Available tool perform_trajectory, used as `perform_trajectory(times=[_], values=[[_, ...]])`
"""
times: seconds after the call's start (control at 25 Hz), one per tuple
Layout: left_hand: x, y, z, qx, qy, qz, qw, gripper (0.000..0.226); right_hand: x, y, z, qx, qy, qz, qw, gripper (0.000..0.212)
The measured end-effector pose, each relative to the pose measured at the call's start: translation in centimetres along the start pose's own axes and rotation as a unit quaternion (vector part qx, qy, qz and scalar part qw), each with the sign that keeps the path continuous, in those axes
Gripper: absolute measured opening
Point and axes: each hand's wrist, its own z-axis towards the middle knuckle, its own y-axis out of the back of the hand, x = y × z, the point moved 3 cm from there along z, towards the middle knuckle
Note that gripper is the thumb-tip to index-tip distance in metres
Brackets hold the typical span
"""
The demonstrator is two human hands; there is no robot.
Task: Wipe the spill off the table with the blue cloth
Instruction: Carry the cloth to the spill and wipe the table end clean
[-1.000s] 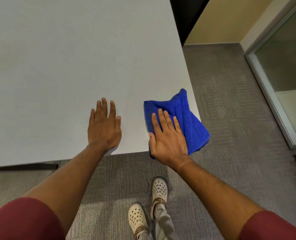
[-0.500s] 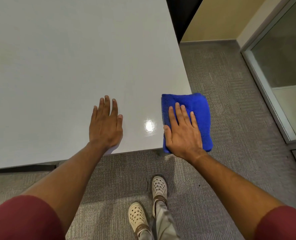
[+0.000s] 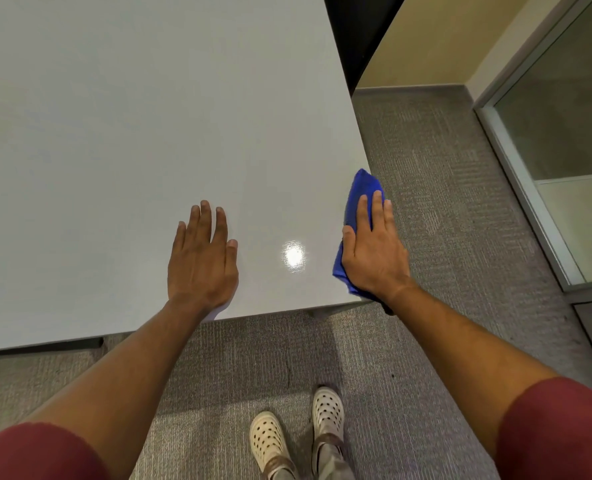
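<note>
The blue cloth (image 3: 358,199) lies bunched at the near right corner of the white table (image 3: 131,133), partly over the right edge. My right hand (image 3: 375,251) presses flat on top of it and covers most of it. My left hand (image 3: 201,258) rests flat on the bare tabletop near the front edge, fingers slightly spread, holding nothing. Between the hands a bright glossy patch (image 3: 293,256) reflects light on the surface. No liquid shows clearly.
Grey carpet (image 3: 443,202) runs along the table's right side and under the front edge. A glass door with a metal frame (image 3: 516,168) stands at the right. My feet in pale perforated shoes (image 3: 327,410) are below the table's front edge.
My right hand has slid the cloth to the right, from beside the left hand to the table's right corner, and the cloth has bunched narrower. The left hand has stayed put.
</note>
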Motion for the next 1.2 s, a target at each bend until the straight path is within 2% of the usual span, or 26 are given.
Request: perform_trajectory(times=[0.2,0.28,0.36,0.44,0.52,0.72,0.8,0.92,1.2], values=[[0.0,0.0,-0.2,-0.004,0.003,0.004,1.000,0.060,-1.2,0.5,3.0,0.010,-0.089,0.093,0.992,0.065],[0.0,0.0,-0.1,-0.010,0.005,0.003,1.000,0.062,-1.1,0.7,3.7,0.013,-0.093,0.105,0.990,0.065],[-0.1,0.0,0.0,-0.012,0.004,0.001,1.000,0.064,-0.7,0.6,4.1,0.016,-0.035,0.046,0.998,0.065],[0.1,-0.2,0.1,-0.011,0.005,0.007,1.000,0.064,-0.1,0.5,4.5,0.018,0.063,-0.054,0.996,0.065],[0.2,-0.4,0.3,-0.005,0.005,0.010,1.000,0.065,0.1,0.9,5.3,0.020,0.098,-0.064,0.993,0.067],[0.2,-0.5,1.6,-0.008,0.002,-0.004,1.000,0.066,0.6,0.8,9.1,0.014,0.081,-0.018,0.996,0.064],[0.3,-0.5,1.7,-0.011,0.005,0.000,1.000,0.066,0.8,1.1,10.8,0.028,0.040,0.046,0.998,0.062],[0.4,-0.7,1.6,-0.018,0.007,0.002,1.000,0.065,0.6,1.7,12.3,0.006,0.000,0.086,0.996,0.062],[0.3,-0.5,1.6,-0.025,0.007,-0.004,1.000,0.066,-1.3,1.7,10.0,0.044,-0.028,0.176,0.983,0.063]])
